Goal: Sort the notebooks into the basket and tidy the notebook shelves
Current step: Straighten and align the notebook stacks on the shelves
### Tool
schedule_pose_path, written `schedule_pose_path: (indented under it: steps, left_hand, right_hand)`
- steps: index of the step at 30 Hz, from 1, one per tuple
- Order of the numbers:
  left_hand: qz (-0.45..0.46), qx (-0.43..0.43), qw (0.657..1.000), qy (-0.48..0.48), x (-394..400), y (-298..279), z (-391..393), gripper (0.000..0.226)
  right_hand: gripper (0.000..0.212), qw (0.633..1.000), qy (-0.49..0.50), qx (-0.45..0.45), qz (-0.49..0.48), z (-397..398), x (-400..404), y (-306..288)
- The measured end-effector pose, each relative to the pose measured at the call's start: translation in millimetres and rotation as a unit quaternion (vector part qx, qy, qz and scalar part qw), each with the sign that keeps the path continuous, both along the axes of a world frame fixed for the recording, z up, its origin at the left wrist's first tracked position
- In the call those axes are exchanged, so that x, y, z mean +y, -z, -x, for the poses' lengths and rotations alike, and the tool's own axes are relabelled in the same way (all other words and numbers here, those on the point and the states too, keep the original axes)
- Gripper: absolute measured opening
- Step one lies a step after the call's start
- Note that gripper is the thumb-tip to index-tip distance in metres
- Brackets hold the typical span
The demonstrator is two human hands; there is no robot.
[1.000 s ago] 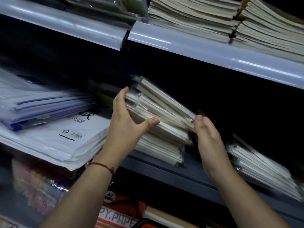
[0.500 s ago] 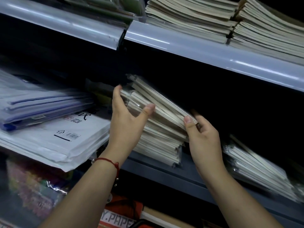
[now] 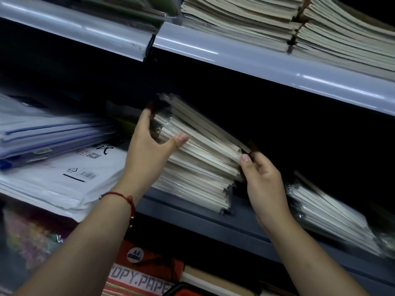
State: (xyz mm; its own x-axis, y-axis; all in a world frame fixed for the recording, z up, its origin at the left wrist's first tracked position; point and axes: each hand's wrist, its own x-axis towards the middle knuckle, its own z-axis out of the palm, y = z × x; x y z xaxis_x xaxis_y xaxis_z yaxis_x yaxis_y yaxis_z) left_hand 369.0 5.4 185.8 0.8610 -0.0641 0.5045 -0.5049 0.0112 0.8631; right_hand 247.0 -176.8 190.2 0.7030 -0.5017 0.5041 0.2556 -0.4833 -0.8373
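Stack of plastic-wrapped, cream-edged notebooks [image 3: 198,165] is sited on dark grey metal middle shelf [image 3: 235,223], upper part tilted up to left. Left hand [image 3: 149,152] is curled round stack's left end: fingers behind top corner, thumb pressed on page edges, prob. to square the pile. Right hand [image 3: 264,182] is set at right end, thumb tip on top corner, fingers loosely bent; actual grip can't be confirmed. Hands oppose, w/ stack between, so ends get aligned. 2nd wrapped pile [image 3: 329,212] lies to right, apart. Basket not identified.
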Motion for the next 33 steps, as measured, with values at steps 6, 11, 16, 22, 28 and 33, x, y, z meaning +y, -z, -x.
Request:
schedule_pose_path:
  steps: [6,11,16,22,28,33]
  left_hand:
    - [-0.005,-0.013,1.000,-0.017,-1,-4,-5,0.065]
    - [-0.084,-0.038,0.996,0.005,-3,-10,7,0.089]
    - [-0.132,-0.082,0.987,-0.048,-18,-21,11,0.124]
    - [-0.021,-0.056,0.998,0.002,-15,-12,8,0.092]
    - [0.044,-0.068,0.997,-0.011,-13,0,14,0.070]
    - [0.046,-0.081,0.996,-0.010,-19,1,14,0.062]
  right_hand:
    - [0.033,0.991,0.061,-0.009,-0.122,-6,-10,8]
    - [0.042,0.990,0.036,0.000,-0.134,-3,-3,5]
    - [0.033,0.981,-0.013,-0.013,-0.193,-4,2,-3]
    - [0.031,0.986,0.051,-0.016,-0.159,-15,20,-13]
    - [0.040,0.994,0.095,-0.027,-0.047,-17,29,-4]
    - [0.040,0.992,0.117,-0.003,-0.049,-14,24,-6]
